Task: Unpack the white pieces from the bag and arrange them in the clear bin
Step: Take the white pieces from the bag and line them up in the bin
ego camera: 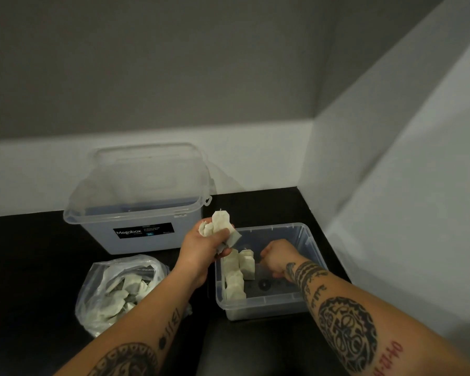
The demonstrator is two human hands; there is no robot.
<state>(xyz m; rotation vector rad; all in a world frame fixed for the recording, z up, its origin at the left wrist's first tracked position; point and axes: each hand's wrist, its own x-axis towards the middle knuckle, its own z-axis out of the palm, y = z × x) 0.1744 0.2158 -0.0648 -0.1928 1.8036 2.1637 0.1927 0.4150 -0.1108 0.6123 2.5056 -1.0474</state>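
My left hand [201, 246] grips a bunch of white pieces [220, 226] just above the left rim of the small clear bin [269, 301]. My right hand [276, 257] is down inside the bin with its fingers curled; whether it holds anything is hidden. Several white pieces [238, 272] stand in rows along the bin's left side. The clear plastic bag [120, 291] lies open to the left of the bin, with many white pieces still inside.
A larger clear box with a Megabox label [141, 232] and its lid raised stands behind the bag. The black table [25, 267] meets a white wall at the back and a wall on the right.
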